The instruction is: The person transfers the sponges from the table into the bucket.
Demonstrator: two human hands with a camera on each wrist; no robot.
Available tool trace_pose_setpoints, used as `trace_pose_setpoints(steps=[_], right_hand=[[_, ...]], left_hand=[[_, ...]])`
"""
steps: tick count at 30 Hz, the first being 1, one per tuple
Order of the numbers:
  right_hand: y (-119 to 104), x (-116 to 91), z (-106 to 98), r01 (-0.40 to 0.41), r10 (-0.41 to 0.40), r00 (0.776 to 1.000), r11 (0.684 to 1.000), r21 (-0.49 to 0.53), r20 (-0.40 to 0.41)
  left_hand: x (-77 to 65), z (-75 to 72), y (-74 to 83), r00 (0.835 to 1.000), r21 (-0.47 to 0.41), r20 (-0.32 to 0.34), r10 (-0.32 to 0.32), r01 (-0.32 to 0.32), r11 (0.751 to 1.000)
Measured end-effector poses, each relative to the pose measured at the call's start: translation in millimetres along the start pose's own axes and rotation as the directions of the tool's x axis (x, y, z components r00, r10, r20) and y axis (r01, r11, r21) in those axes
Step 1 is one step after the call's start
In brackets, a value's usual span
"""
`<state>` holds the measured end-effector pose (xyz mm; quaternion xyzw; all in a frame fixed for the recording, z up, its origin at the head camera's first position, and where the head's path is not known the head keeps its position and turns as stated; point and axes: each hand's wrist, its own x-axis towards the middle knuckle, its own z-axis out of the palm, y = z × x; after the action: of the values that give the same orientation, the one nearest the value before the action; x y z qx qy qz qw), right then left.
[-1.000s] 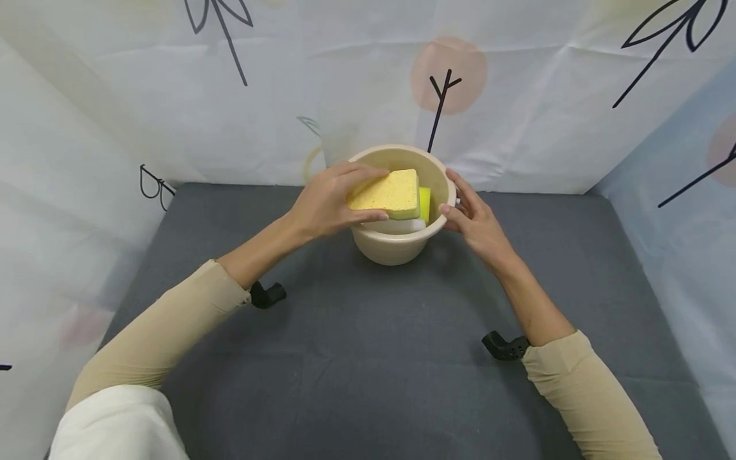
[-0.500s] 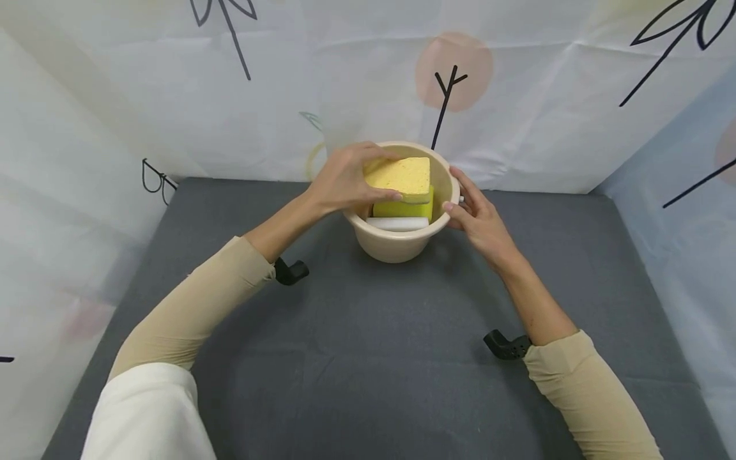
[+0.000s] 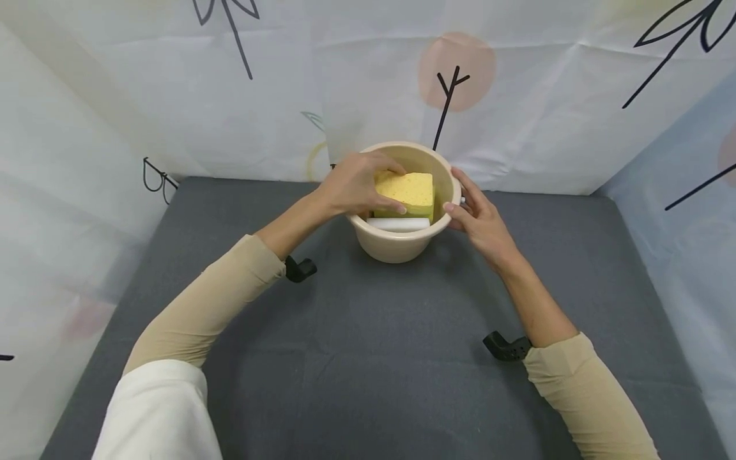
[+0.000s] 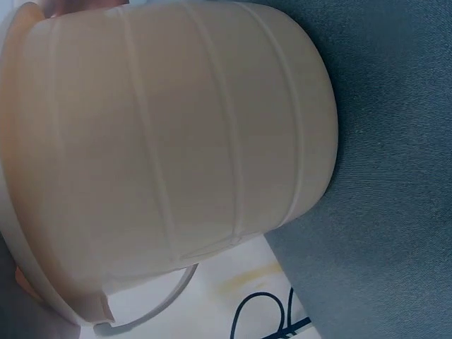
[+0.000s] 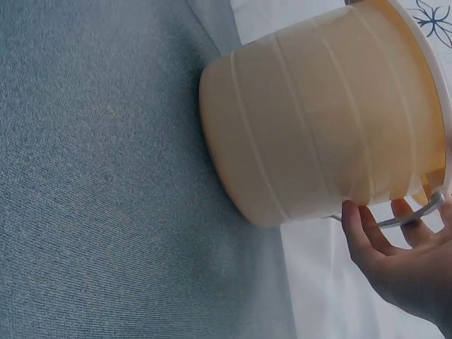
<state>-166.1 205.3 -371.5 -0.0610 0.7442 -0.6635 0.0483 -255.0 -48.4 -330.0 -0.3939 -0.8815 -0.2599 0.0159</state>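
Note:
A cream bucket (image 3: 391,248) stands upright on the dark grey cloth, near the back wall. Inside it, my left hand (image 3: 355,185) pinches a yellow sponge (image 3: 409,186) between thumb and fingers. In front of the sponge lies a white cylinder (image 3: 398,224). A brighter yellow-green block under the sponge is mostly covered. My right hand (image 3: 478,223) grips the bucket's rim on the right side, thumb over the edge. In the right wrist view, the fingers (image 5: 359,236) of that hand rest against the bucket's outer wall, beside its thin handle (image 5: 406,220).
Grey cloth (image 3: 374,358) covers the table. White patterned sheets (image 3: 368,83) hang close behind the bucket and on both sides. A dark wrist-camera mount (image 3: 300,269) sticks out below the left wrist, another mount (image 3: 506,347) by the right.
My left hand has moved right and lowered the sponge deeper into the bucket, over the yellow-green block. The right hand keeps its grip on the rim.

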Motion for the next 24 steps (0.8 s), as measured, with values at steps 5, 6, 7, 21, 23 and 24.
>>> trace_pose_setpoints(steps=[5,6,7,21,23,24], right_hand=[[0.8,-2.3,-3.4,0.004,-0.004,1.0,1.0,0.008,-0.005],[1.2,-2.8,-4.1,0.006,-0.006,1.0,1.0,0.005,-0.005],[1.7,-3.3,-4.9,0.008,-0.008,1.0,1.0,0.002,-0.004],[10.9,-9.8,-17.6,0.104,-0.106,0.994,0.953,-0.286,0.007],[10.4,-11.8,-21.9,0.098,-0.106,0.994,0.931,-0.352,-0.003],[9.9,-13.4,-24.4,0.089,-0.1,0.995,0.919,-0.384,-0.009]], left_hand=[[4.3,1.6,2.9,0.998,0.055,0.057,-0.007,0.004,0.998],[5.1,1.6,3.5,0.998,0.059,0.064,-0.004,0.001,0.998],[5.5,1.7,4.1,0.998,0.058,0.07,-0.003,-0.001,0.998],[-10.0,-0.7,-6.6,0.997,0.0,-0.044,0.068,-0.068,0.998],[-17.4,-4.4,-9.7,0.997,0.003,-0.054,0.051,-0.051,0.999],[-21.5,-6.3,-11.4,0.998,0.005,-0.056,0.039,-0.039,0.999]])
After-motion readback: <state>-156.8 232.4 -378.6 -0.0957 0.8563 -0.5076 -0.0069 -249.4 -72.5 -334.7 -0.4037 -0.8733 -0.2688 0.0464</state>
